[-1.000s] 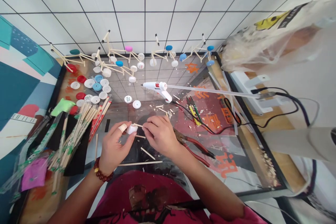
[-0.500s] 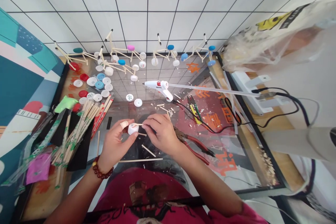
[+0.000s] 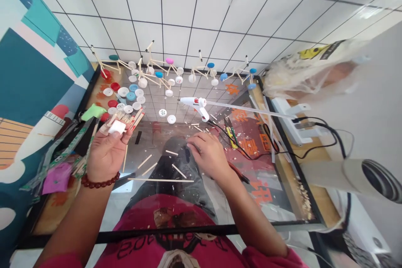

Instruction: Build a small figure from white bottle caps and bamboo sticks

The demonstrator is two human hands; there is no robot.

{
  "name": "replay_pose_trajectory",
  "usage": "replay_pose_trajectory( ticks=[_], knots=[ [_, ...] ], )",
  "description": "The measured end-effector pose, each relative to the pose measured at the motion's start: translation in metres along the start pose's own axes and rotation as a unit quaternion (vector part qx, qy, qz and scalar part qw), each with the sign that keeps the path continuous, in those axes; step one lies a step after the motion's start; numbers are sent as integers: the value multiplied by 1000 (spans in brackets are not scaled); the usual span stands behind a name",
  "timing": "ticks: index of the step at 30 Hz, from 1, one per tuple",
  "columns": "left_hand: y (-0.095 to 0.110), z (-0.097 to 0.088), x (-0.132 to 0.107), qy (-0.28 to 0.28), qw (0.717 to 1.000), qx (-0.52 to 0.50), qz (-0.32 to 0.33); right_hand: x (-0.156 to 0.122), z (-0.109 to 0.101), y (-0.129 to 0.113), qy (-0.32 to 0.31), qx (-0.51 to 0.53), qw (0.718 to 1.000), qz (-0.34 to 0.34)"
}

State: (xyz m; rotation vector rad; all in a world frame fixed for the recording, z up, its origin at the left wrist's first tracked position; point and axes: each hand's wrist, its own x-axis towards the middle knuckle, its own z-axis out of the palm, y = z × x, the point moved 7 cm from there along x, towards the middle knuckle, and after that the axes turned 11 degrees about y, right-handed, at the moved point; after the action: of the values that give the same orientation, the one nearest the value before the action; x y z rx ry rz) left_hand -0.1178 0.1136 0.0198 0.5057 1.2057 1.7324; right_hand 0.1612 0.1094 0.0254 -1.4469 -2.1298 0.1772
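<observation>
Raised at the left over the bundle of wooden sticks [image 3: 89,150], my left hand [image 3: 108,150] grips a white bottle cap [image 3: 117,127] between thumb and fingers. My right hand [image 3: 207,155] hovers low over the glass tabletop, fingers loosely bent, and nothing shows in them. Between the hands lie several short cut sticks [image 3: 171,153] and one long wooden stick [image 3: 160,180]. Red-handled pliers [image 3: 239,173] are partly hidden by my right forearm. A white glue gun [image 3: 196,105] with a long glue stick lies beyond my right hand.
Small stick figures with coloured caps [image 3: 169,61] stand along the tiled wall. Loose bottle caps [image 3: 130,96] cluster at the back left. A black cord [image 3: 251,157] runs right to a white power strip [image 3: 287,119]. A yellow cutter [image 3: 230,134] lies among wood scraps.
My left hand has moved left and away with the white cap. My right hand has come off the cap and stick and shifted slightly right. More short sticks show on the table.
</observation>
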Motion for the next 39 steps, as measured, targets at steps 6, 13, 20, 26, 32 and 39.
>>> replay_pose_trajectory(
  ticks=[6,13,20,26,32,39],
  knots=[
    [-34,5,-3,-15,997,37,-66,11,-16,52,73,-36,988,133],
    [-55,9,-15,-29,991,33,-123,77,15,90,83,-30,979,182],
    [-62,1,-12,-30,985,7,-171,87,9,71,58,53,981,179],
    [-65,4,-14,-26,980,-13,-197,16,0,15,40,238,961,138],
    [-68,8,-12,-42,982,15,-186,-23,19,-1,27,317,939,130],
    [-70,10,-12,-56,983,79,-157,-25,16,-10,32,237,969,59]
  ],
)
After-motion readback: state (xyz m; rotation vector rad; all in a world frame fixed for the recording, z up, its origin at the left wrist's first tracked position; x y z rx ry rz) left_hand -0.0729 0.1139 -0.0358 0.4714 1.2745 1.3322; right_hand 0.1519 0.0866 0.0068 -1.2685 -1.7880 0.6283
